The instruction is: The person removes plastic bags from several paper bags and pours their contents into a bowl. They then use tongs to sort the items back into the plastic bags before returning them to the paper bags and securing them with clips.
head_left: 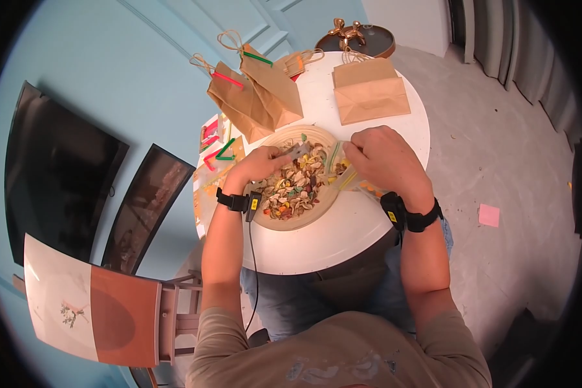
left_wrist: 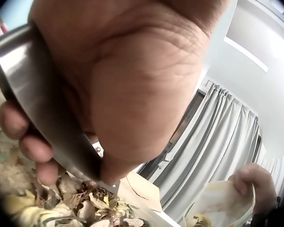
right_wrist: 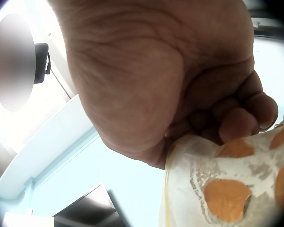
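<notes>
Left hand (head_left: pixel 262 163): from here I see it at ten o'clock over the shallow bowl (head_left: pixel 286 225), clamped on a curved metal tool (left_wrist: pixel 38 80)
Right hand (head_left: pixel 385 155): apart from the left, pinching a zip bag (left_wrist: pixel 222 203)
Zip bag: at the bowl's three o'clock edge
Dried mix (head_left: pixel 294 184): heaped inside the bowl
Paper bags (head_left: pixel 252 97): two upright at eleven o'clock on the white table (head_left: pixel 304 255)

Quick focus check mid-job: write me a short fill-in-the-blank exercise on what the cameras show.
The right hand holds the plastic bag, while the metal tool is in the ____ hand.
The square paper on the floor is ____.
One upright paper bag carries a reddish strip, its neighbour a ____ strip.

Missing words: left; pink; green.
</notes>
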The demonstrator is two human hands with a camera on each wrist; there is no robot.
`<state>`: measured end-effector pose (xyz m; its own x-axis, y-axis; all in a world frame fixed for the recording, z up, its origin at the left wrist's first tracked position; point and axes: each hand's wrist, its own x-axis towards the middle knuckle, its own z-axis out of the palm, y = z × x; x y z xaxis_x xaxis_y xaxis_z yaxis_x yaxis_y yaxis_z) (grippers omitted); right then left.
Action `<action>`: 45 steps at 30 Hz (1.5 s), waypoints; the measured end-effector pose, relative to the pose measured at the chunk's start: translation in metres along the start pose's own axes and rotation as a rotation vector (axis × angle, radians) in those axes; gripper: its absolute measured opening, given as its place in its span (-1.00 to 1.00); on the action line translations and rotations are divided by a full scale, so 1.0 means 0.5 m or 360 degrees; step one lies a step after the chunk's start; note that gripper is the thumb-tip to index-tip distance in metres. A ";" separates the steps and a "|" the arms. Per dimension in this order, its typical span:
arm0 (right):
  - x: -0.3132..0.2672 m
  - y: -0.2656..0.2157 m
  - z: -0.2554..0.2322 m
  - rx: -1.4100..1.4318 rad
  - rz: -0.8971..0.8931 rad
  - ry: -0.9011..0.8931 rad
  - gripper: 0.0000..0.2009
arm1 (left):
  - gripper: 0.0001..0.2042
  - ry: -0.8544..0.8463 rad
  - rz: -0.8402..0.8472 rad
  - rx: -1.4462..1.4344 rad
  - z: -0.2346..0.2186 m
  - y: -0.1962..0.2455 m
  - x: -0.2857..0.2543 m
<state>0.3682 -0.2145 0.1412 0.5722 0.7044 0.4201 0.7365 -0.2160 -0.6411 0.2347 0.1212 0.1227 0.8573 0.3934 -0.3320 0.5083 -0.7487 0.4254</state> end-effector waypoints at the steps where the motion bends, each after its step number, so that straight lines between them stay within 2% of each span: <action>1: 0.000 0.000 0.001 0.0000 -0.0004 0.0000 -0.65 | -0.52 -0.0031 0.0080 0.0017 0.003 0.006 -0.006; 4: 0.002 0.000 0.002 -0.0016 -0.0001 -0.0006 -0.65 | -0.55 0.0153 0.0358 0.0196 0.026 0.003 -0.028; 7: 0.002 0.000 0.006 -0.0027 0.0001 -0.0010 -0.65 | -0.54 0.0221 0.0268 0.0466 0.038 0.032 -0.048; 16: 0.000 -0.005 0.004 -0.0045 0.0023 -0.0035 -0.66 | -0.65 0.0504 0.0367 0.0616 0.076 0.033 -0.063; 22: 0.003 -0.004 0.008 -0.0048 -0.0013 -0.0020 -0.65 | -0.67 0.0563 0.0440 0.0638 0.079 0.005 -0.063; 29: 0.004 -0.001 0.011 -0.0015 -0.0011 -0.0038 -0.63 | -0.66 0.0531 0.0303 0.0489 0.045 0.008 -0.122; 34: 0.003 -0.006 0.011 -0.0049 -0.0018 -0.0029 -0.66 | -0.68 0.0589 0.0327 0.0407 0.013 0.035 -0.173; 37: 0.002 -0.009 0.011 -0.0038 -0.0011 -0.0030 -0.65 | -0.69 0.0579 0.0407 0.0408 -0.003 0.094 -0.209; 40: 0.003 -0.014 0.013 -0.0016 0.0021 -0.0045 -0.65 | -0.68 0.0607 0.0677 0.0414 0.010 0.159 -0.220; 43: 0.006 -0.019 0.011 0.0020 0.0079 -0.0037 -0.66 | -0.67 0.0586 0.0805 0.0494 0.047 0.206 -0.207; 45: 0.006 -0.016 0.008 0.0039 0.0078 -0.0039 -0.65 | -0.64 0.0631 0.0720 0.0338 0.047 0.207 -0.202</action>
<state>0.3626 -0.2081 0.1453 0.5982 0.7096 0.3724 0.6986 -0.2340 -0.6762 0.1986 -0.0087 0.1806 0.9691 0.1509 0.1952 0.0969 -0.9604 0.2612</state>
